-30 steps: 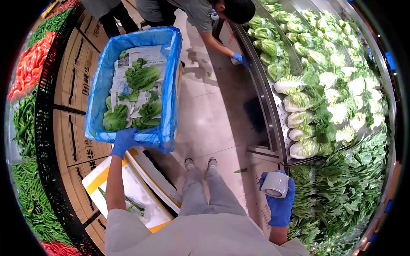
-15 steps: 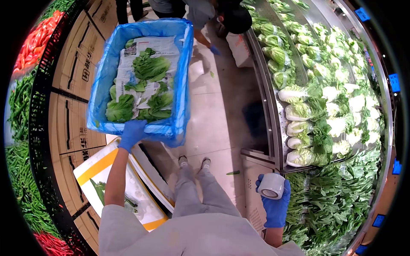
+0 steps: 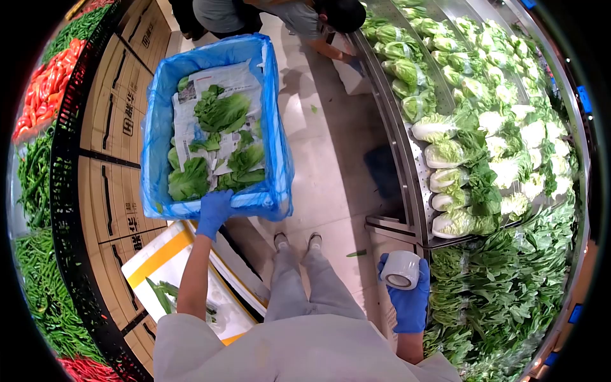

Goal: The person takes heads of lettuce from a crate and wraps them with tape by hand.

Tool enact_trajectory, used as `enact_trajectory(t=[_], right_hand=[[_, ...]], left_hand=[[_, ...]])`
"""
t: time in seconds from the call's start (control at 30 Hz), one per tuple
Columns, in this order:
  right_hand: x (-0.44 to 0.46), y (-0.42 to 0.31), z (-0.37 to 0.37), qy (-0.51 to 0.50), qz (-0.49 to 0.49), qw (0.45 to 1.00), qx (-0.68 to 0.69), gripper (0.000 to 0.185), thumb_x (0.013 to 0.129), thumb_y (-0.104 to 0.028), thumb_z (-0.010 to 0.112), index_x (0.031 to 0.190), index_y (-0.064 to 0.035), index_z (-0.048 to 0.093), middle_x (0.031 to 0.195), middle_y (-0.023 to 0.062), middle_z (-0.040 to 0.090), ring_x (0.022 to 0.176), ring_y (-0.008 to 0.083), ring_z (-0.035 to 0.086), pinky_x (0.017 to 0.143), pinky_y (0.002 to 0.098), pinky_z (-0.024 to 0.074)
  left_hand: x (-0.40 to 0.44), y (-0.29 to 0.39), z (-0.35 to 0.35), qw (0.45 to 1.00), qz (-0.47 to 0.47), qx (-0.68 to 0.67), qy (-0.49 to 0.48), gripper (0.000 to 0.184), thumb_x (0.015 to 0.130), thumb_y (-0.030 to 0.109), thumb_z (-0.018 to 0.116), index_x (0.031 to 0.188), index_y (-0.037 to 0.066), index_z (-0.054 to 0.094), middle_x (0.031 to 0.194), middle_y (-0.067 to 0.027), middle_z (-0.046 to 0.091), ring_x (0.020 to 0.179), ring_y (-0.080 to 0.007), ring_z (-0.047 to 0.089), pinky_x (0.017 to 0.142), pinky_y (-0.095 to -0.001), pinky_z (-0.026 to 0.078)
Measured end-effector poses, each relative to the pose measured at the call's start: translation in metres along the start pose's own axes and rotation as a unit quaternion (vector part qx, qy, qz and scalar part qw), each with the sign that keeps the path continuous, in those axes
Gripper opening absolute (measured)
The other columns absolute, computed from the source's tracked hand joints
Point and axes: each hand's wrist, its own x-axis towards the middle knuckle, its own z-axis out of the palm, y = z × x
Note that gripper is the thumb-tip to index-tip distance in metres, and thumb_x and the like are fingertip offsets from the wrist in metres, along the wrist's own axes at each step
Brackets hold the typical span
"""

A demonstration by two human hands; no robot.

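Note:
My left hand [image 3: 215, 210], in a blue glove, grips the near rim of a crate [image 3: 278, 159] lined with blue plastic. Inside the crate, loose lettuce leaves [image 3: 223, 111] lie on sheets of newspaper [image 3: 238, 76]. What supports the crate is hidden beneath it. On the right, my gloved right hand [image 3: 410, 305] is closed around a roll of white tape [image 3: 401, 268], with one round end showing. That hand is near the bundled leafy greens [image 3: 490, 286].
White foam boxes [image 3: 172, 267] with yellow tape stand below the crate. Napa cabbages [image 3: 449, 223] fill the right-hand display shelf. Cartons [image 3: 118, 197] and peppers [image 3: 54, 83] line the left. A crouching person [image 3: 299, 19] reaches toward the shelf base ahead.
In the view, the crate and my left hand have shifted slightly right. The person ahead has moved an arm toward the shelf. My right hand still holds the roll.

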Motion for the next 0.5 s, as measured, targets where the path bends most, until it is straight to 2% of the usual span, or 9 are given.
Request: enact_trajectory(t=[0.03, 0.07, 0.1, 0.17, 0.3, 0.37, 0.43, 0.47, 0.5], right_hand=[[0.001, 0.002, 0.003, 0.006, 0.012, 1.0, 0.021, 0.06, 0.083, -0.04, 0.054, 0.118, 0.0064, 0.041, 0.113, 0.0305, 0.048, 0.101, 0.0417, 0.052, 0.087, 0.0472, 0.0458], [0.0, 0.003, 0.013, -0.021, 0.014, 1.0, 0.01, 0.043, 0.087, -0.037, 0.048, 0.113, -0.0027, 0.048, 0.11, 0.0272, 0.053, 0.099, 0.0392, 0.054, 0.086, 0.0473, 0.0458], [0.001, 0.004, 0.016, -0.025, 0.012, 1.0, 0.012, 0.043, 0.087, -0.037, 0.048, 0.113, -0.0027, 0.048, 0.11, 0.0272, 0.053, 0.099, 0.0392, 0.054, 0.086, 0.0473, 0.0458], [0.003, 0.005, 0.021, -0.021, 0.028, 0.999, 0.016, 0.044, 0.087, -0.038, 0.048, 0.113, -0.0028, 0.048, 0.11, 0.0277, 0.052, 0.1, 0.0396, 0.054, 0.086, 0.0476, 0.0457], [0.003, 0.004, 0.029, -0.031, 0.029, 0.999, 0.006, 0.045, 0.087, -0.038, 0.047, 0.113, -0.0027, 0.047, 0.11, 0.028, 0.052, 0.1, 0.0396, 0.054, 0.086, 0.0475, 0.0457], [0.002, 0.003, 0.032, -0.037, 0.014, 0.999, -0.009, 0.044, 0.087, -0.038, 0.047, 0.113, -0.0031, 0.048, 0.111, 0.0282, 0.052, 0.1, 0.0398, 0.054, 0.086, 0.0474, 0.0459], [0.001, 0.002, 0.035, -0.045, 0.012, 0.999, -0.008, 0.051, 0.086, -0.04, 0.048, 0.115, 0.0016, 0.046, 0.11, 0.0265, 0.052, 0.1, 0.0379, 0.054, 0.087, 0.046, 0.0458], [0.002, 0.0, 0.036, -0.048, 0.014, 0.999, -0.007, 0.058, 0.085, -0.042, 0.048, 0.116, 0.0063, 0.045, 0.11, 0.0248, 0.053, 0.101, 0.036, 0.054, 0.088, 0.0447, 0.0456], [0.003, 0.0, 0.035, -0.051, 0.015, 0.999, -0.006, 0.058, 0.085, -0.042, 0.048, 0.116, 0.0063, 0.045, 0.11, 0.0248, 0.053, 0.101, 0.036, 0.054, 0.088, 0.0447, 0.0456]], left_hand=[[0.0, 0.006, -0.004, 1.0, -0.002, 0.007, -0.014, 0.039, 0.058, 0.042, 0.07, 0.077, 0.011, 0.057, 0.067, -0.0074, 0.059, 0.06, -0.0263, 0.059, 0.054, -0.0384, 0.045], [0.001, 0.011, -0.009, 1.0, -0.005, 0.014, -0.027, 0.031, 0.063, 0.039, 0.067, 0.075, 0.013, 0.055, 0.066, -0.0062, 0.058, 0.058, -0.0252, 0.059, 0.052, -0.038, 0.045], [0.001, 0.014, -0.009, 1.0, -0.004, 0.017, -0.022, 0.031, 0.063, 0.039, 0.067, 0.075, 0.013, 0.055, 0.066, -0.0062, 0.058, 0.058, -0.0252, 0.059, 0.052, -0.038, 0.045], [0.0, 0.019, -0.003, 0.999, -0.039, -0.006, -0.028, 0.05, 0.054, 0.054, 0.071, 0.073, 0.01, 0.057, 0.063, -0.0105, 0.059, 0.057, -0.0292, 0.058, 0.054, -0.0394, 0.045], [0.0, 0.03, -0.002, 0.998, -0.057, 0.007, -0.014, 0.048, 0.056, 0.053, 0.07, 0.076, 0.011, 0.057, 0.062, -0.0099, 0.058, 0.059, -0.0282, 0.059, 0.053, -0.0393, 0.046], [-0.002, 0.032, -0.002, 0.998, -0.056, 0.016, -0.013, 0.047, 0.056, 0.051, 0.07, 0.077, 0.011, 0.056, 0.065, -0.0089, 0.058, 0.06, -0.0276, 0.059, 0.054, -0.0388, 0.046], [-0.001, 0.037, -0.005, 0.999, -0.024, 0.014, 0.018, 0.019, 0.068, 0.029, 0.061, 0.074, 0.012, 0.053, 0.063, -0.0075, 0.055, 0.055, -0.0254, 0.057, 0.048, -0.0375, 0.044], [-0.002, 0.04, -0.006, 0.999, -0.025, 0.015, 0.02, 0.019, 0.068, 0.029, 0.061, 0.074, 0.012, 0.053, 0.063, -0.0075, 0.055, 0.055, -0.0254, 0.057, 0.048, -0.0375, 0.044], [-0.002, 0.042, -0.006, 0.999, -0.03, 0.015, 0.017, 0.019, 0.069, 0.028, 0.061, 0.075, 0.012, 0.053, 0.063, -0.0074, 0.056, 0.056, -0.0255, 0.057, 0.048, -0.0374, 0.044]])
